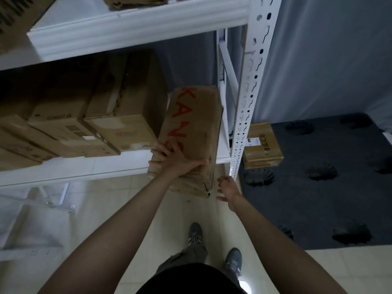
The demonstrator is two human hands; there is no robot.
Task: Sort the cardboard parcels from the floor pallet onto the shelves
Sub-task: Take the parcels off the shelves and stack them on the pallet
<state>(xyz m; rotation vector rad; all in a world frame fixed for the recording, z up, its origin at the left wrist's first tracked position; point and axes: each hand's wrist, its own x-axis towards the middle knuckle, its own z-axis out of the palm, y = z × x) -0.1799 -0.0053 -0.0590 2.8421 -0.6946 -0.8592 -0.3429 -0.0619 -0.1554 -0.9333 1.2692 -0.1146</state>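
Observation:
A long cardboard parcel with red letters lies partly on the white middle shelf, its near end jutting over the shelf's front edge. My left hand rests flat on that near end, fingers spread across its top and thumb toward the right. My right hand hovers just right of the parcel's near corner, fingers apart, holding nothing. One more taped parcel with a label sits on the dark floor pallet, behind the shelf's post.
Several cardboard boxes fill the middle shelf left of the parcel. The perforated white upright post stands right beside the parcel. More boxes lie on the upper shelf. My shoes stand on pale floor tiles.

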